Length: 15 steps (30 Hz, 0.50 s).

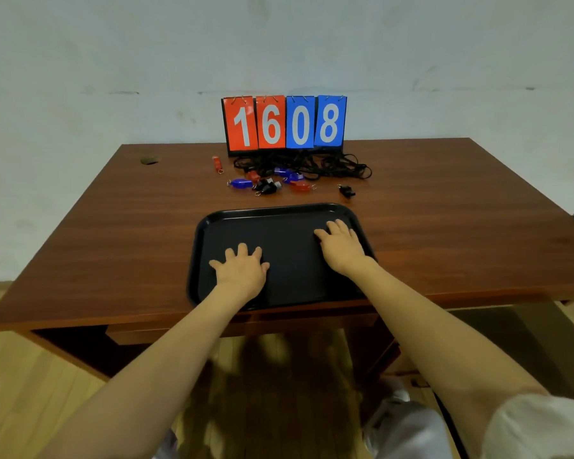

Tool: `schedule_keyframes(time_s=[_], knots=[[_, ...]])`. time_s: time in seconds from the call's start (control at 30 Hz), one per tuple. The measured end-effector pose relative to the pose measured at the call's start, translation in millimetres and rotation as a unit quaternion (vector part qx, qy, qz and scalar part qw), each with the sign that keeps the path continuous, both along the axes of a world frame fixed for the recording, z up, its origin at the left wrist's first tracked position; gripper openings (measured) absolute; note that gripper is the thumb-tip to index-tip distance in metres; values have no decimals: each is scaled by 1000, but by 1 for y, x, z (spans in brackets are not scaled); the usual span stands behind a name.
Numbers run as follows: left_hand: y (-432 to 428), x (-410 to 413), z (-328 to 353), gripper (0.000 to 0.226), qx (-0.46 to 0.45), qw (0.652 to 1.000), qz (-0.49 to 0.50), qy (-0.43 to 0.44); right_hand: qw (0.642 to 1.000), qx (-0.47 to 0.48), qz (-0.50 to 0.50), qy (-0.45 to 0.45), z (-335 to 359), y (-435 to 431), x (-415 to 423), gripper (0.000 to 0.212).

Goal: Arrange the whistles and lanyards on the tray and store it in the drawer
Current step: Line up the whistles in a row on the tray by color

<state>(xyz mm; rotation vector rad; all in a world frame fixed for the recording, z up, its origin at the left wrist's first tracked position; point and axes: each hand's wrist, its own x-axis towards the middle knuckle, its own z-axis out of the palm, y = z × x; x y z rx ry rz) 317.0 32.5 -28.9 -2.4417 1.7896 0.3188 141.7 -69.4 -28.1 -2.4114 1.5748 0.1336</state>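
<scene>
**Head view, looking down at the bench.** The black tray (292, 260) sits on the brown wooden bench (113, 226), with its near rim at the bench's front edge.

- **Hands:** Your left hand (241, 270) lies palm-down on the tray floor toward the near-left corner. Its fingers are straight and fanned apart, and it grips nothing. Your right hand (340, 246) also lies flat, toward the tray's far-right corner. Its fingers are straight and closer together, and the fingertips stop short of the far rim.
- **Task items:** The whistles and lanyards all lie on the bench beyond the tray's far rim, apart from the tray.
  - Nearest that rim, from left to right, are a blue whistle (239, 183), a pair of black whistles (265, 187) touching one another, and a red-orange whistle (300, 186).
  - A lone black whistle (347, 191) lies beyond the tray's far-right corner.
  - A lone red whistle (216, 163) lies farther off, beyond the tray's far-left corner.
  - More blue whistles (289, 173) rest against the tangle of black lanyards (328, 165), which spreads farther beyond the far rim.
- **Other items:** Behind the lanyards, farthest from the tray, stands a flip scoreboard (284, 124) with two red cards and two blue cards reading 1608. A round hole (149, 160) is cut in the bench top, well to the tray's far left.
- **Drawer:** A wooden panel (130, 336) hangs under the bench below the tray's near-left corner. You cannot tell from this view whether it is the drawer front.
</scene>
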Motion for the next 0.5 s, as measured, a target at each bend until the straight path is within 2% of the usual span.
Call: schedule_keyframes(time_s=[0.1,0.27,0.5], knots=[[-6,1,-3,53,11,1000,9,23,999,29,-8,-42,-3,9,3,51],[-21,8,-4,53,20,999,4,50,997,38,-24,-59,-8,3,-2,56],[-20,5,-4,53,13,999,2,47,996,43,-30,-73,-14,5,-4,56]])
